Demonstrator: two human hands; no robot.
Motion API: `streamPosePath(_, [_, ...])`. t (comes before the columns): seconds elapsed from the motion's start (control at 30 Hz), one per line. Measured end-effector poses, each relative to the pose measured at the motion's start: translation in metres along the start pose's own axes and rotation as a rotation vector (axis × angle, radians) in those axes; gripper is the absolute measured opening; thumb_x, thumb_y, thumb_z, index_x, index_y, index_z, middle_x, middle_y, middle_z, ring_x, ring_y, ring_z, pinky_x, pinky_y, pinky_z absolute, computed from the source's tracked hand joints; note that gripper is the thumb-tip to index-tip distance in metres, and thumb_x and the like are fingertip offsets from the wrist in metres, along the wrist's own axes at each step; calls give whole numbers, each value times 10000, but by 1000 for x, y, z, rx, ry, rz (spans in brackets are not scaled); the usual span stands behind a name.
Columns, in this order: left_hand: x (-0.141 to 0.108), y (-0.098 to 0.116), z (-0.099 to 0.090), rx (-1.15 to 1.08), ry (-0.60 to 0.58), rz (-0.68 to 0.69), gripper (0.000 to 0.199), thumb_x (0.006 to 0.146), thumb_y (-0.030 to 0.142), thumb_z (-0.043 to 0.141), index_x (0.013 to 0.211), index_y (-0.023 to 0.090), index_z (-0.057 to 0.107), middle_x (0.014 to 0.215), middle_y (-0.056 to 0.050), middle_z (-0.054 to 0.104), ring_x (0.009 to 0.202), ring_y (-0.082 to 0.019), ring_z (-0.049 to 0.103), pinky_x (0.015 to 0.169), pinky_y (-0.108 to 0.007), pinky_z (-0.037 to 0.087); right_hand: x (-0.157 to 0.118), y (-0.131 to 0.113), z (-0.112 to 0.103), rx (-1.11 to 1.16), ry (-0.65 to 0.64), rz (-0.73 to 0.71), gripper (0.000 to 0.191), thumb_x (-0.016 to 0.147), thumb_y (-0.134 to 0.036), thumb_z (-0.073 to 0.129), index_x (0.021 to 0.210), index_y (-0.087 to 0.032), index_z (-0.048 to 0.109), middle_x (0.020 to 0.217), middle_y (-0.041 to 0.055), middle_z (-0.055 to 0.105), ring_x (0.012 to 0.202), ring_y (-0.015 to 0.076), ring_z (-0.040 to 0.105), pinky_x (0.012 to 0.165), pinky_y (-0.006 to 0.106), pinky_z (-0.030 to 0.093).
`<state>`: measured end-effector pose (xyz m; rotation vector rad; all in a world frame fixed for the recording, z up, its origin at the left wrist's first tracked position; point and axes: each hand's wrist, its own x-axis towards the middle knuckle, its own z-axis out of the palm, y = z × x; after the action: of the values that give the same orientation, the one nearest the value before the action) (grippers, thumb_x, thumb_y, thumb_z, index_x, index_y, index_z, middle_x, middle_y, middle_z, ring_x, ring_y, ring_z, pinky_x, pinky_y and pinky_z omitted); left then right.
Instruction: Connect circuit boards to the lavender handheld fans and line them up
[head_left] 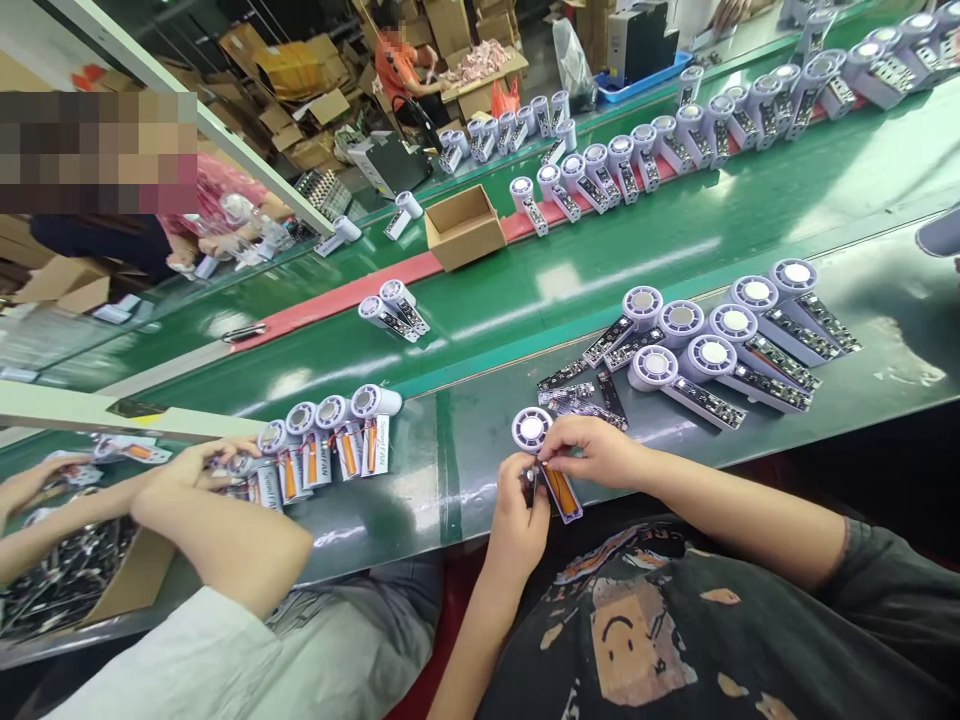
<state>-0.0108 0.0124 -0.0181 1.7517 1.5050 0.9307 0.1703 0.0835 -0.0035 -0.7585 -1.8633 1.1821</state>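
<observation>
A purple fan unit (564, 492) lies at the table's front edge, its round head up and an orange battery showing in its open handle. My left hand (523, 508) is closed in a pinch beside the handle, on a small dark part too small to name. From the right, my right hand (589, 450) pinches at the neck of the unit, just below the round head; what its fingertips grip is hidden. Loose circuit boards (574, 395) lie just behind my hands. Several fan units with circuit boards (712, 355) stand to the right.
At left, a co-worker's arm (217, 530) reaches to a row of fan units (330, 440), near a carton of dark parts (142, 575). A green conveyor (480, 310) behind carries more fan units (622, 160) and an open cardboard box (465, 230). Other people sit beyond.
</observation>
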Motion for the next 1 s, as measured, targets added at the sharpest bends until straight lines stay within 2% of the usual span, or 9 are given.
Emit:
streamPosePath(0.1, [0, -2, 3, -216, 32, -162, 272, 915, 268, 528, 1173, 207, 464, 1041, -60, 589, 751, -118, 596, 697, -270, 537, 0, 1, 3, -123, 2, -82, 119, 836, -102, 644, 888, -174, 723, 877, 47, 685, 876, 153, 642, 828, 304, 527])
streamPosePath(0.2, [4, 3, 5, -409, 33, -297, 343, 881, 410, 600, 1121, 217, 450, 972, -25, 601, 613, -79, 569, 556, -212, 497, 0, -1, 7, -201, 1, -82, 133, 858, -102, 626, 913, -181, 719, 884, 43, 653, 870, 150, 627, 814, 296, 525])
streamPosePath(0.33, [5, 9, 5, -505, 49, -334, 384, 849, 489, 637, 1065, 217, 475, 906, -2, 609, 586, -81, 590, 502, -191, 481, 1, -7, 10, -305, 2, -64, 107, 888, -145, 609, 920, -173, 707, 918, 54, 616, 874, 157, 594, 810, 307, 510])
streamPosePath(0.43, [5, 8, 0, -391, 63, -244, 295, 891, 461, 591, 1041, 216, 522, 1150, -71, 616, 621, -82, 615, 484, -196, 487, 1, -9, 12, -345, -15, -66, 102, 894, -154, 601, 911, -168, 701, 905, 58, 616, 870, 166, 580, 812, 315, 499])
streamPosePath(0.5, [5, 7, -5, -219, 76, -141, 218, 924, 414, 551, 1011, 215, 568, 1265, -99, 583, 757, -123, 661, 560, -229, 535, 1, -8, 12, -358, -25, -56, 111, 894, -156, 594, 907, -160, 705, 907, 69, 627, 872, 178, 583, 819, 328, 495])
streamPosePath(0.63, [7, 7, -15, 137, 134, 113, 152, 946, 305, 512, 931, 223, 640, 1185, -100, 622, 1137, -231, 607, 861, -361, 558, 1, -7, 15, -414, -30, -27, 125, 868, -156, 611, 897, -155, 733, 908, 87, 665, 881, 203, 613, 830, 336, 502])
streamPosePath(0.7, [8, 4, -18, 238, 148, 196, 165, 946, 294, 504, 903, 226, 648, 1143, -100, 633, 1157, -244, 596, 899, -388, 540, 2, -7, 17, -465, -38, -37, 107, 826, -166, 656, 884, -179, 745, 894, 64, 681, 854, 185, 628, 804, 294, 512])
streamPosePath(0.8, [12, -8, -18, 346, 166, 276, 192, 932, 344, 517, 890, 228, 664, 1165, -113, 614, 1097, -261, 620, 800, -371, 562, 4, 1, 20, -516, -69, -81, 124, 789, -201, 682, 893, -209, 748, 896, 27, 695, 833, 150, 644, 779, 236, 517])
streamPosePath(1.0, [25, -34, -18, 492, 238, 472, 150, 904, 273, 553, 918, 253, 700, 1172, -101, 624, 990, -241, 666, 787, -357, 577, 8, 23, 33, -590, 33, -8, 146, 723, -281, 661, 834, -234, 745, 850, 29, 713, 785, 194, 665, 655, 283, 494])
